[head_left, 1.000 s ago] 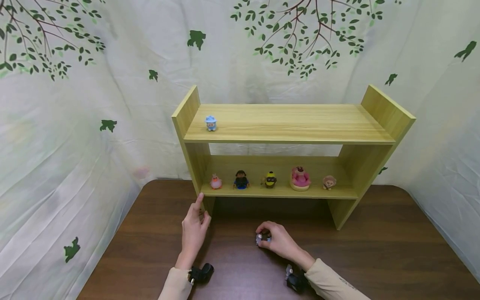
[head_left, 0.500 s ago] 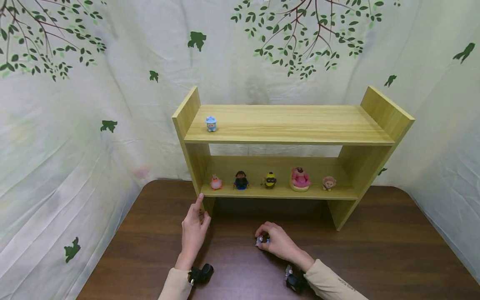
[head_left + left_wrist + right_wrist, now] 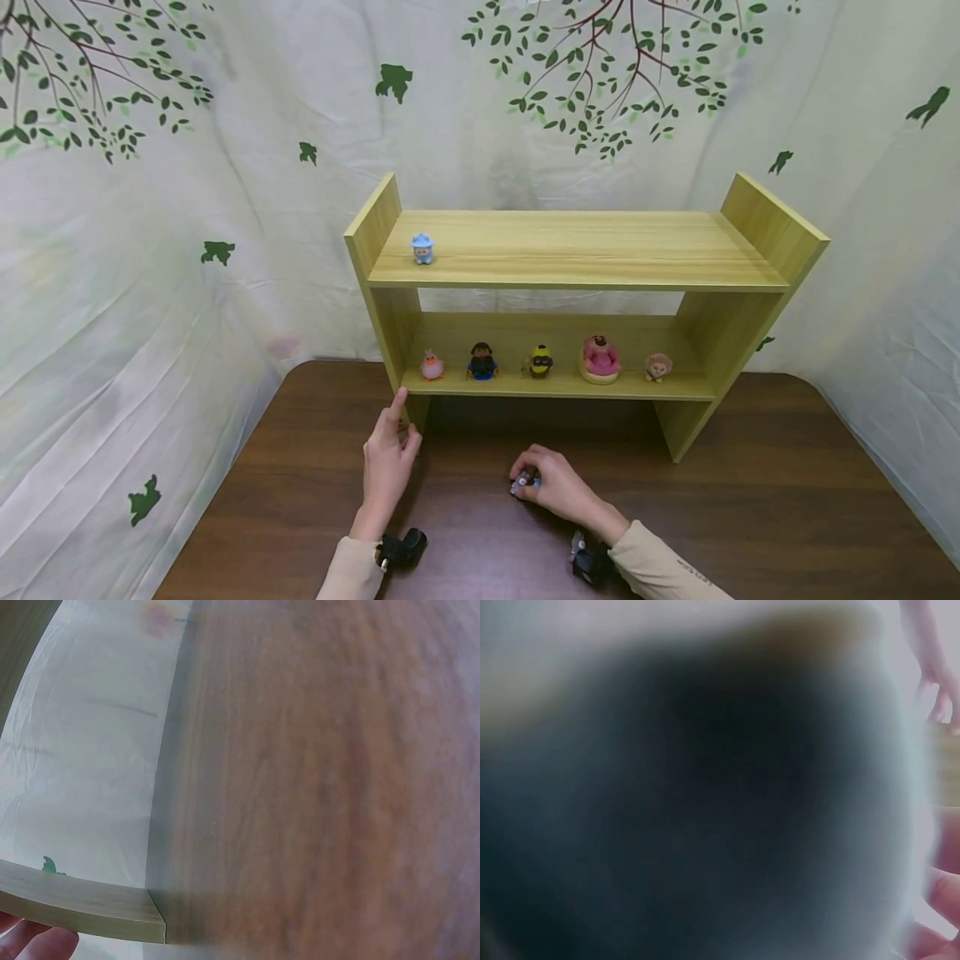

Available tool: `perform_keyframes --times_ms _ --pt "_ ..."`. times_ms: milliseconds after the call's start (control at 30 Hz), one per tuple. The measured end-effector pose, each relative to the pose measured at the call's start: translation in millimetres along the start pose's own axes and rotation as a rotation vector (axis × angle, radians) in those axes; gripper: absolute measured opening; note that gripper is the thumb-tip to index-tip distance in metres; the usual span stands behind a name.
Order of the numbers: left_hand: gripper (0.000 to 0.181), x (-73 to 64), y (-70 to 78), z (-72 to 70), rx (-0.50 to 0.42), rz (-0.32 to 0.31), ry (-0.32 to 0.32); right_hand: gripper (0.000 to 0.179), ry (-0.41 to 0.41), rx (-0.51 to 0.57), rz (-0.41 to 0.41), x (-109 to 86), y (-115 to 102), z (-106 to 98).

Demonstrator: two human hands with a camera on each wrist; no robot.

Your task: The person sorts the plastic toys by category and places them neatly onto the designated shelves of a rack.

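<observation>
In the head view, my left hand [image 3: 386,462] is at the lower left of the wooden shelf [image 3: 540,387], its index finger straight against the front edge of the left side panel [image 3: 382,333]. The left wrist view shows fingertips [image 3: 49,945] against a wooden board [image 3: 90,911]. My right hand [image 3: 558,483] pinches a small grey-and-brown figurine [image 3: 527,478] low over the table in front of the shelf; the fingers partly cover it. A large dark blur [image 3: 742,787] fills most of the right wrist view, with fingers [image 3: 946,892] at its right edge.
Along the lower shelf stand a pink figurine [image 3: 431,365], a dark-haired one [image 3: 482,362], a yellow-and-black one [image 3: 540,361], a pink bear [image 3: 600,360] and a small beige one [image 3: 658,367]. A blue-hatted figurine [image 3: 422,248] occupies the upper shelf. A small grey piece [image 3: 577,543] shows beside the right wrist camera.
The figurine in my right fingers has turned or tilted slightly, and that hand has shifted marginally. My left hand stays in place at the shelf.
</observation>
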State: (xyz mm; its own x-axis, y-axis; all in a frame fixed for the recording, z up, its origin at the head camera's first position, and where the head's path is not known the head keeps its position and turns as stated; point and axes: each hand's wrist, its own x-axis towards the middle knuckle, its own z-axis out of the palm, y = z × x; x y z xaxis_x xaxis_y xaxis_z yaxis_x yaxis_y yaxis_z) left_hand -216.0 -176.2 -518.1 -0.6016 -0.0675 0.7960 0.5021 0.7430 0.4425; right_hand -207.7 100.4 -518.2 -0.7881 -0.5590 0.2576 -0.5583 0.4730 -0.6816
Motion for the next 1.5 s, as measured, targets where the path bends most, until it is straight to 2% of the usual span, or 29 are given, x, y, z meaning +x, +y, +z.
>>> perform_keyframes --times_ms 433,667,800,1500 --pt "0.083 -0.6 -0.3 0.7 0.0 0.004 -0.005 0.012 0.005 0.062 0.034 -0.1 -1.7 -3.1" --pt "0.084 -1.0 0.1 -0.1 0.002 0.001 -0.01 0.011 0.001 0.154 0.085 -0.4 -6.3 -10.4" --pt "0.085 -1.0 -0.3 0.2 0.0 0.005 -0.011 0.011 0.017 0.168 0.091 0.1 -9.0 -15.3" --pt "0.087 0.0 0.8 0.1 0.009 0.004 -0.014 0.014 0.102 0.204 0.003 0.3 -31.0 -44.2"
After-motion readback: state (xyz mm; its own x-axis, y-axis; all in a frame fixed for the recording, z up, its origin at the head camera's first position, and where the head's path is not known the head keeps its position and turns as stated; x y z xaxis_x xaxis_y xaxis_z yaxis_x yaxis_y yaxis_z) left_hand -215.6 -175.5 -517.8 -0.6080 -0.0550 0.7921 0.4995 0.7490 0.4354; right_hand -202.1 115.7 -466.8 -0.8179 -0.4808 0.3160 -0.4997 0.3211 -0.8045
